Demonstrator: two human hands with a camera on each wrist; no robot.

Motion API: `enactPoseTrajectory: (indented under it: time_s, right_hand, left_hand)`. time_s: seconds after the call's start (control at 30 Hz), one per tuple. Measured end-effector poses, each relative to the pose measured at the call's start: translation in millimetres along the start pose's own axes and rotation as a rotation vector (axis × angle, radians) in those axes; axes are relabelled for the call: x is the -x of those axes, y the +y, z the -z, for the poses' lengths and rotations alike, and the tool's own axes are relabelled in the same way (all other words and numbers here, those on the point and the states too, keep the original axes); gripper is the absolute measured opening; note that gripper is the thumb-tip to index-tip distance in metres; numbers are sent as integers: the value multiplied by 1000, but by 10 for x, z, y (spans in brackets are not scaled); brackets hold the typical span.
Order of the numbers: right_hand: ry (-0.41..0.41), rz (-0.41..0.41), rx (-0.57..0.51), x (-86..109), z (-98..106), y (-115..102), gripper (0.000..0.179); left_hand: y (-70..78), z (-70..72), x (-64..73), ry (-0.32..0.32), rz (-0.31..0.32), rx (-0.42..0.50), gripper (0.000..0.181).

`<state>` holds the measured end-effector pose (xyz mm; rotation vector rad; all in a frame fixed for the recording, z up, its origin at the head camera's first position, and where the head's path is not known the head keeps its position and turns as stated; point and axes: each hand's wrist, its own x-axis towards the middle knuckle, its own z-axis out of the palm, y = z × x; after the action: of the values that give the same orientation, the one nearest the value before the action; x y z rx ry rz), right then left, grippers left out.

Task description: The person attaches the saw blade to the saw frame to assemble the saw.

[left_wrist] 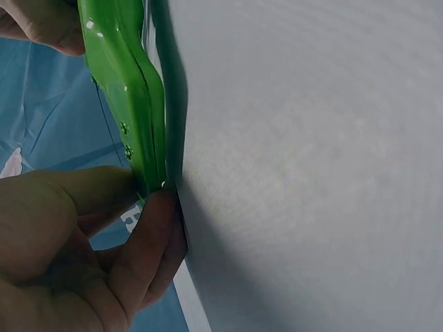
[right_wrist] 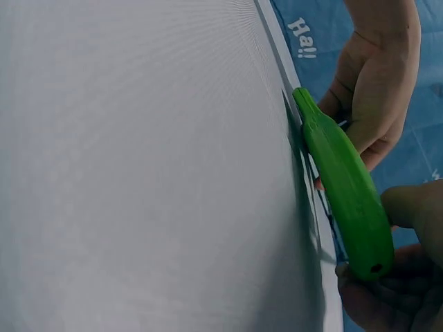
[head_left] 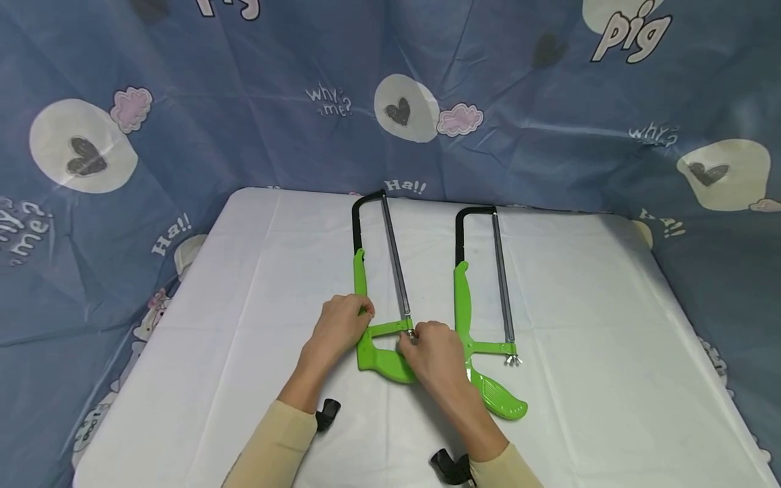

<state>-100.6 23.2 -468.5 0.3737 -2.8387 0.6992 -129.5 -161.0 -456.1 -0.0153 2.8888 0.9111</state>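
Observation:
Two hacksaws with green handles, black front frames and grey blades lie side by side on the white table. My left hand (head_left: 342, 322) pinches the green frame of the left hacksaw (head_left: 365, 356), just above its crossbar. At the blade's near end, my right hand (head_left: 436, 352) has its thumb and fingertips on the small metal wing nut (head_left: 410, 333). The left wrist view shows the thumb and fingers of that hand around the green frame (left_wrist: 128, 90). In the right wrist view, the green grip (right_wrist: 346, 180) hides the wing nut.
The right hacksaw (head_left: 462, 298) lies close beside my right hand, its grip partly behind the forearm. Its own wing nut (head_left: 513, 360) points toward me. A white cloth covers the table (head_left: 610, 339), and a blue printed curtain (head_left: 274, 122) hangs behind it.

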Motion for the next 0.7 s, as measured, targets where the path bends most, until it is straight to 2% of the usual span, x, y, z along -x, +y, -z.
enactPoseTrajectory:
  time_s: [0.13,0.4,0.53,0.7]
  right_hand:
    - [-26,21,-14,-8,-7,24,51]
    - [-47,47,-60,-18,-13,53,50]
    - [-111,18,-157,-30,-10,95,49]
    - [-200,-77,-339,-31,-2,160,38]
  left_hand:
    - [6,-9,-3,4,-1,0,13]
    - [12,-13,-7,16,-12,-13,11]
    - [8,-17,-7,18,-15,-7,12]
    - [-2,-20,1,19,-15,1,12]
